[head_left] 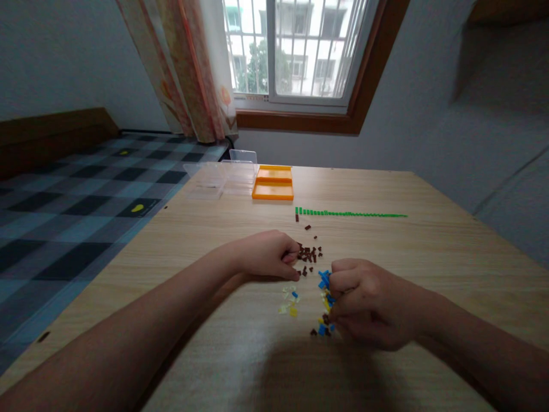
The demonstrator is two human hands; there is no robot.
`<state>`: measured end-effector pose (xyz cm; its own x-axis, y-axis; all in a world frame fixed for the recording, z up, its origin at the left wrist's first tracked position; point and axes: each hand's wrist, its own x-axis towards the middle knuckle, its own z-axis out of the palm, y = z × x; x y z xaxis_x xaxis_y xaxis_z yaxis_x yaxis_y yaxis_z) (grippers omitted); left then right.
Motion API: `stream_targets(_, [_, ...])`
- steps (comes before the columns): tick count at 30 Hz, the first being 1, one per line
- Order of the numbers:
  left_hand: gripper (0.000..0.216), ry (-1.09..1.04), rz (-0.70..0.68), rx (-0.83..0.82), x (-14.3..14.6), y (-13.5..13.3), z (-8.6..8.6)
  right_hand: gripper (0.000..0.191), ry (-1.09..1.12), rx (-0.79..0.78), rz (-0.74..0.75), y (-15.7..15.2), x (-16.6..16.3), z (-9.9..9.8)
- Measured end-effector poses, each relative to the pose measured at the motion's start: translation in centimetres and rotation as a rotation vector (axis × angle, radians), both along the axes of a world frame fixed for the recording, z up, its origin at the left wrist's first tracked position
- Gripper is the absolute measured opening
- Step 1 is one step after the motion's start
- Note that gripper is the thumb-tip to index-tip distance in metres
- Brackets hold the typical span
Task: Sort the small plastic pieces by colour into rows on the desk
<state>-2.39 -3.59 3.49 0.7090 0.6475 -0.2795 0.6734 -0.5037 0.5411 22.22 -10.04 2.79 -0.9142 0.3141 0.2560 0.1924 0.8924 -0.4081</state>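
Observation:
My left hand [270, 254] rests at the left side of a heap of small brown building bricks [307, 253]. Its fingers are curled, with the thumb apart from the index finger. At the edge of a mixed heap of blue, yellow and brown bricks [328, 298], my right hand [369, 303] has its fingers closed and pressed together. A brown brick [325, 318] shows right at its fingertips; whether it is pinched is unclear. Between the hands lie pale clear and yellow bricks [293, 312], with one blue brick [294, 294] among them.
Small green bricks [328, 213] form a long row farther back, with a brown brick [297, 218] below its left end. An orange tray [273, 197] and clear plastic boxes [223, 178] stand at the far edge of the wooden table [206, 355]. A checked bed [64, 200] is at left.

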Motion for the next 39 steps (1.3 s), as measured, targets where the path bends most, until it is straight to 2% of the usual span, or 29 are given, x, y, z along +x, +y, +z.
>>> stream_targets(7, [0.033, -0.041, -0.029, -0.027, -0.4, 0.5, -0.3, 0.021, 0.045, 0.042, -0.073, 0.7, 0.4, -0.5])
stream_targets(16, [0.027, 0.03, 0.062, 0.088, 0.6, -0.5, -0.3, 0.025, 0.144, 0.134, -0.21, 1.0, 0.4, -0.9])
stream_targets(21, [0.039, 0.076, 0.071, 0.12, 1.0, -1.1, 0.1, 0.023, 0.138, 0.097, -0.166, 1.0, 0.4, -0.8])
stream_targets(25, [0.035, 0.115, 0.094, 0.225, 1.6, -1.4, -0.2, 0.023, 0.1, 0.052, -0.111, 1.0, 0.4, -0.8])
stream_targets(30, [0.036, 0.128, 0.114, 0.253, 1.8, -1.5, -0.2, 0.023, 0.087, 0.0, -0.071, 0.8, 0.5, -0.8])
stream_targets(39, [0.044, 0.203, -0.041, 0.34, 1.5, -2.9, 1.2, 0.024, 0.075, -0.013, -0.034, 0.6, 0.4, -0.9])
